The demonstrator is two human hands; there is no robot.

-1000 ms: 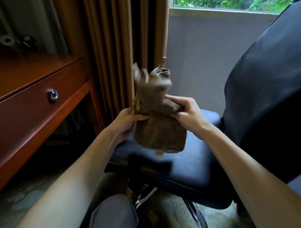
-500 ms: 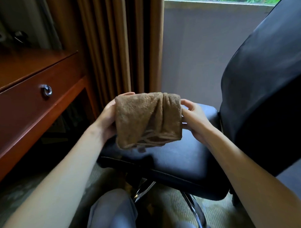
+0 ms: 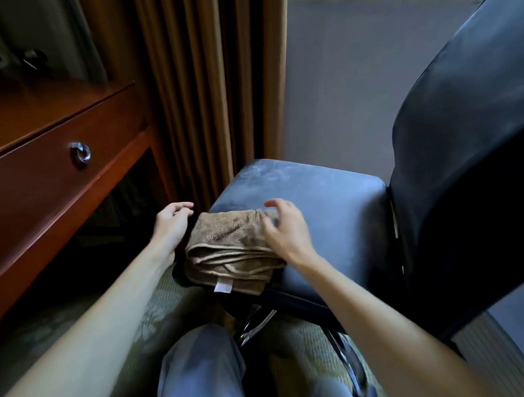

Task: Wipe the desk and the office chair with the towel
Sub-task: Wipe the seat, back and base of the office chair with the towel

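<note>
Folded brown towel (image 3: 226,244) lies on the front-left corner of the office chair (image 3: 329,202) seat, white tag hanging off the front edge. L hand (image 3: 171,222) sits just beside the towel's left edge w/ fingers loosely curled, gripping nothing; R hand (image 3: 285,230) is over the towel's right side, fingers spread & relaxed, a bit blurred. Wooden desk (image 3: 46,182) w/ a drawer knob (image 3: 81,152) stands to the left, tan curtain (image 3: 215,81) behind.
</note>
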